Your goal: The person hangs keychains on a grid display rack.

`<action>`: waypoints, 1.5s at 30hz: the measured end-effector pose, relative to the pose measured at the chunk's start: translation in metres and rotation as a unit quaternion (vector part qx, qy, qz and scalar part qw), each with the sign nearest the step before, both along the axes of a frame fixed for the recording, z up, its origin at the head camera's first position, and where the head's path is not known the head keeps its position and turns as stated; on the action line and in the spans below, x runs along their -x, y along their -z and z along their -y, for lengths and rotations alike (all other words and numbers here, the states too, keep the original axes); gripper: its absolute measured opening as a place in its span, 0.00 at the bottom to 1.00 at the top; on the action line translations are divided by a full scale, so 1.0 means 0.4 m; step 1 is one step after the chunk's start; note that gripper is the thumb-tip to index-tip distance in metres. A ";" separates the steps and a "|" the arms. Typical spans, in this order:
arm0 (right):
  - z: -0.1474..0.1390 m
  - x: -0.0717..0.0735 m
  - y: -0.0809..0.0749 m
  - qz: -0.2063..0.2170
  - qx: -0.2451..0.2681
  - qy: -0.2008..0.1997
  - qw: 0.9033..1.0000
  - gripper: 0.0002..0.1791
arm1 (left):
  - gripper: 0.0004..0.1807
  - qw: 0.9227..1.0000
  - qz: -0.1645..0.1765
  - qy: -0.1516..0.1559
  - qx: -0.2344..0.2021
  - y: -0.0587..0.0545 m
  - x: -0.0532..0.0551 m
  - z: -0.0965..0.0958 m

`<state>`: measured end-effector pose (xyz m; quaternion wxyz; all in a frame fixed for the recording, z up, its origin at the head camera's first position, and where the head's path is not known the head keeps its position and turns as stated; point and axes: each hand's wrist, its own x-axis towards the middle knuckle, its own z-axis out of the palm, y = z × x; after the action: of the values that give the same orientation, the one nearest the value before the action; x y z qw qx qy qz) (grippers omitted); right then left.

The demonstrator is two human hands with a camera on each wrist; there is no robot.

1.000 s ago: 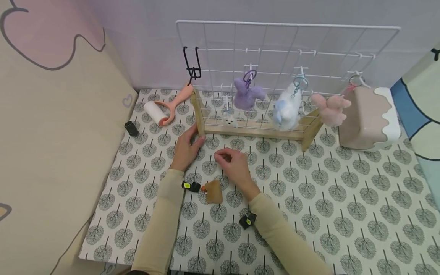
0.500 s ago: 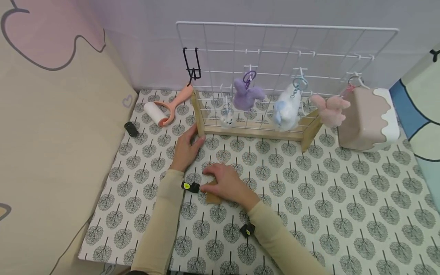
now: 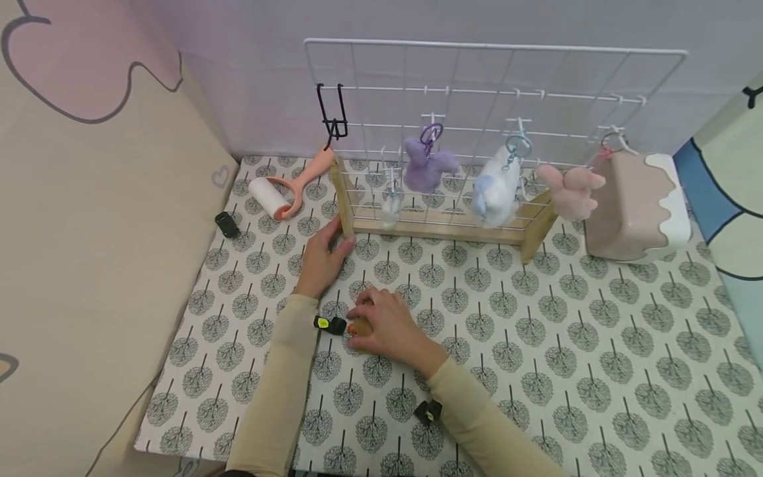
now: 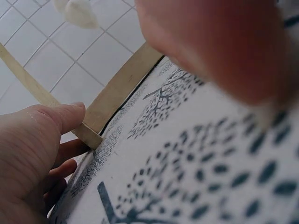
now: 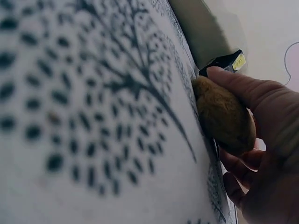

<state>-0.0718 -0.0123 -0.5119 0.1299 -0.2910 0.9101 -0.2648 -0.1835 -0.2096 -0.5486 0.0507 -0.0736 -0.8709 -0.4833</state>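
Observation:
In the head view, my left hand grips the left wooden foot of a white wire grid rack. The left wrist view shows its thumb on the near side of the foot and fingers behind. My right hand holds a small brown plush keychain with an orange piece at its end, low over the patterned cloth. In the right wrist view, thumb and fingers lie on either side of the fuzzy brown plush; part of it is hidden by the hand in the head view.
On the grid hang a small white plush, a purple plush, a white-and-blue plush and a pink plush. A lint roller leans at left, under a black hook. A box stands right.
My right hand has moved down and toward me from beside the rack and taken hold of the brown plush keychain. The small white plush has turned on its hook. My left hand stays put.

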 end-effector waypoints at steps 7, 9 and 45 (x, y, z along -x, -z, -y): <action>0.010 -0.006 0.003 -0.019 0.003 0.007 1.000 0.24 | 0.34 1.000 -0.010 -0.001 0.003 0.004 0.000 0.003; 0.010 -0.006 0.007 -0.028 0.010 0.011 1.000 0.21 | 0.34 1.000 -0.009 -0.003 0.006 0.001 -0.002 0.003; -0.026 -0.018 0.001 -0.057 0.009 0.088 0.994 0.11 | 0.35 1.000 -0.005 0.001 0.003 -0.001 -0.001 0.000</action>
<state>-0.0644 -0.0019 -0.5122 0.0513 -0.2254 0.9357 -0.2663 -0.1831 -0.2097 -0.5482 0.0547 -0.0773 -0.8717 -0.4807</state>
